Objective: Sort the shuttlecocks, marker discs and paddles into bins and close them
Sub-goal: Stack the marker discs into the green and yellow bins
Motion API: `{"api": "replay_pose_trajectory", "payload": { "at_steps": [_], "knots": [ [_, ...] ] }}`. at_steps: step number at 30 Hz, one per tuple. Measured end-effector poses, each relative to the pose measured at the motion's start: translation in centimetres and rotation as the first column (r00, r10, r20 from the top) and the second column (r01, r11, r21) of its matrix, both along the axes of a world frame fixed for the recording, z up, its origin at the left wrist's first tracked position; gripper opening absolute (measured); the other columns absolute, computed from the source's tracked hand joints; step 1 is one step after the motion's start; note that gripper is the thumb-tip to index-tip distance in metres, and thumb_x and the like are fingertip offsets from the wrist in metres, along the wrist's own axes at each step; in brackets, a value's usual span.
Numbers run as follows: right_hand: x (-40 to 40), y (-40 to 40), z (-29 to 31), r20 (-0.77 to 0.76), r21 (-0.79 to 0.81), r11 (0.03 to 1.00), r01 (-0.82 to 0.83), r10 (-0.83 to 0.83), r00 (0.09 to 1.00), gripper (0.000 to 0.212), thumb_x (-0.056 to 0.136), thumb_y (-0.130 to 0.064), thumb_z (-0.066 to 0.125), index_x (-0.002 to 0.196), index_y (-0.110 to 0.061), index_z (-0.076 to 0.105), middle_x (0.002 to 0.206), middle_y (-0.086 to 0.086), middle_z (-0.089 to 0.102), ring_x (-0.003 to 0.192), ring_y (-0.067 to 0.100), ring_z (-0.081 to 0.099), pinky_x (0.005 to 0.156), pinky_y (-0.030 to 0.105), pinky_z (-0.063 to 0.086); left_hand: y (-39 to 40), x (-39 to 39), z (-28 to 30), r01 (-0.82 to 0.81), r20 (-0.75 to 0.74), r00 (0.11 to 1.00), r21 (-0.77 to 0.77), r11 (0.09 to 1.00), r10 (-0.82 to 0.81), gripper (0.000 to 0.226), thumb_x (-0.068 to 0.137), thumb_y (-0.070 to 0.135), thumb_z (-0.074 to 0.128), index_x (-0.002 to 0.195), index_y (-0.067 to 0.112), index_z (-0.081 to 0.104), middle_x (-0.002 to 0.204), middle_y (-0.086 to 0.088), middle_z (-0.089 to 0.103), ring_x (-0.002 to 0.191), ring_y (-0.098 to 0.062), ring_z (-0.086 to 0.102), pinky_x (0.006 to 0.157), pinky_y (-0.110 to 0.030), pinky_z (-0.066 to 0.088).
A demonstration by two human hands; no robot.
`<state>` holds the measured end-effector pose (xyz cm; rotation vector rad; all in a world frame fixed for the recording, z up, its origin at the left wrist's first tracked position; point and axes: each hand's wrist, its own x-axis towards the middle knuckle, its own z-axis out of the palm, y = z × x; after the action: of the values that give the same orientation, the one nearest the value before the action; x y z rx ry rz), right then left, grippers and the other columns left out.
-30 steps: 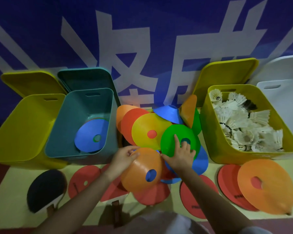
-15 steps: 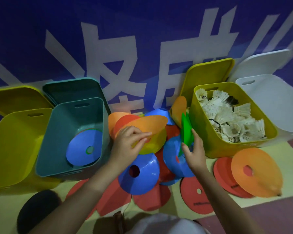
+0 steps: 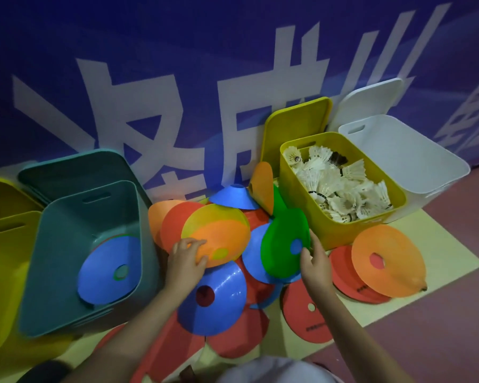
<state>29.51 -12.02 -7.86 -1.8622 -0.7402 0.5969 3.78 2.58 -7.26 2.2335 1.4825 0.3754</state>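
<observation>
From my head camera, my left hand (image 3: 186, 259) pinches the near edge of the orange disc (image 3: 219, 239), thumb below and fingers curled over the rim, with a yellow disc (image 3: 205, 219) pressed behind it. My right hand (image 3: 314, 261) holds the green disc (image 3: 284, 241) by its right edge, fingers curled round the rim, the disc tilted up on its side with its centre hole facing me.

The teal bin (image 3: 67, 230) where discs go stands open just to the left of my left hand, with a blue disc (image 3: 108, 269) already lying in its bottom. So the orange disc has a short trip leftward over the bin's near wall, and my left hand is plainly the nearer one. The green disc lies well to the right of that bin, across the whole heap, so I judge it must follow second or pass across.

The yellow bin (image 3: 313, 225) full of shuttlecocks (image 3: 340, 186) sits just right of the green disc, lid off. More discs lie on the mat (image 3: 440, 250) around my wrists; a dark shape at the lower left edge may be a paddle, I cannot tell.
</observation>
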Motion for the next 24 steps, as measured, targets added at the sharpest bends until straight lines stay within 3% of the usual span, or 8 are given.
{"api": "replay_pose_trajectory", "payload": {
  "at_steps": [2, 4, 6, 9, 12, 16, 21, 24],
  "knots": [
    [0.4, -0.2, -0.1, 0.141, -0.052, 0.999, -0.012, 0.019, 0.99, 0.055, 0.094, -0.019, 0.042, 0.148, -0.018, 0.031, 0.137, 0.002, 0.051, 0.107, 0.023, 0.059, 0.079, 0.034, 0.05, 0.2, 0.5, 0.0, -0.139, -0.014, 0.99, -0.084, 0.987, 0.138, 0.054, 0.086, 0.026, 0.063, 0.137, 0.016, 0.048, 0.132, -0.013, 0.044, 0.125, -0.035, 0.036, 0.104, -0.042, 0.034],
    [0.9, -0.1, -0.4, 0.233, -0.104, 0.994, -0.014, 0.039, 0.972, 0.058, 0.095, -0.009, 0.044, 0.15, -0.015, 0.028, 0.108, 0.005, 0.062, 0.068, 0.017, 0.058, 0.052, 0.023, 0.037, 0.2, 1.0, -0.1, -0.266, -0.042, 0.964, -0.191, 0.945, 0.263, 0.067, 0.086, 0.027, 0.065, 0.145, 0.015, 0.035, 0.139, -0.018, 0.038, 0.129, -0.039, 0.031, 0.107, -0.044, 0.03],
    [1.5, 0.0, -0.7, 0.249, -0.145, 0.989, -0.023, 0.059, 0.967, 0.06, 0.094, -0.007, 0.045, 0.15, -0.016, 0.026, 0.09, 0.009, 0.061, 0.054, 0.013, 0.05, 0.044, 0.019, 0.024, 0.2, 1.1, -0.3, -0.338, -0.08, 0.941, -0.244, 0.909, 0.328, 0.073, 0.086, 0.03, 0.065, 0.148, 0.014, 0.029, 0.14, -0.022, 0.036, 0.13, -0.041, 0.031, 0.107, -0.046, 0.03],
    [2.5, 0.3, -1.7, 0.221, -0.17, 0.983, -0.075, 0.112, 0.969, 0.064, 0.093, -0.008, 0.047, 0.151, -0.018, 0.024, 0.113, 0.016, 0.063, 0.062, 0.019, 0.052, 0.048, 0.016, 0.027, 0.6, 1.0, -0.6, -0.384, -0.115, 0.923, -0.316, 0.868, 0.367, 0.076, 0.086, 0.032, 0.066, 0.148, 0.012, 0.026, 0.14, -0.023, 0.038, 0.13, -0.042, 0.035, 0.105, -0.046, 0.034],
    [2.5, 0.6, -1.9, 0.193, -0.164, 0.978, -0.132, 0.163, 0.967, 0.067, 0.091, -0.007, 0.049, 0.151, -0.019, 0.022, 0.134, 0.011, 0.055, 0.084, 0.026, 0.062, 0.063, 0.031, 0.045, 1.2, 1.0, -1.1, -0.366, -0.079, 0.927, -0.405, 0.838, 0.367, 0.078, 0.086, 0.029, 0.067, 0.149, 0.009, 0.024, 0.141, -0.023, 0.043, 0.128, -0.039, 0.043, 0.102, -0.045, 0.04],
    [2.1, 0.5, -1.4, 0.145, -0.138, 0.977, -0.16, 0.18, 0.973, 0.068, 0.09, 0.0, 0.049, 0.151, -0.014, 0.023, 0.141, 0.012, 0.049, 0.11, 0.035, 0.057, 0.083, 0.039, 0.048, 2.0, 1.7, -1.3, -0.393, -0.002, 0.899, -0.444, 0.805, 0.438, 0.074, 0.084, 0.014, 0.066, 0.147, 0.009, 0.03, 0.132, -0.021, 0.053, 0.118, -0.036, 0.053, 0.097, -0.044, 0.046],
    [1.8, 0.1, -1.0, 0.062, -0.136, 0.979, -0.154, 0.164, 0.985, 0.068, 0.09, 0.001, 0.047, 0.151, -0.019, 0.023, 0.135, 0.008, 0.054, 0.094, 0.024, 0.057, 0.076, 0.037, 0.047, 2.3, 2.8, -1.1, -0.432, 0.199, 0.772, -0.531, 0.729, 0.603, 0.061, 0.082, 0.001, 0.052, 0.14, 0.017, 0.042, 0.125, -0.014, 0.058, 0.109, -0.034, 0.056, 0.093, -0.043, 0.048],
    [1.7, 0.4, -1.4, 0.088, -0.179, 0.97, -0.166, 0.184, 0.979, 0.07, 0.091, -0.005, 0.051, 0.152, -0.02, 0.02, 0.132, 0.01, 0.056, 0.101, 0.032, 0.061, 0.077, 0.038, 0.048, 2.3, 2.7, -1.3, -0.424, 0.276, 0.74, -0.517, 0.744, 0.614, 0.065, 0.081, 0.001, 0.045, 0.142, 0.023, 0.042, 0.127, -0.009, 0.058, 0.111, -0.032, 0.056, 0.095, -0.045, 0.049]
  ]
}}
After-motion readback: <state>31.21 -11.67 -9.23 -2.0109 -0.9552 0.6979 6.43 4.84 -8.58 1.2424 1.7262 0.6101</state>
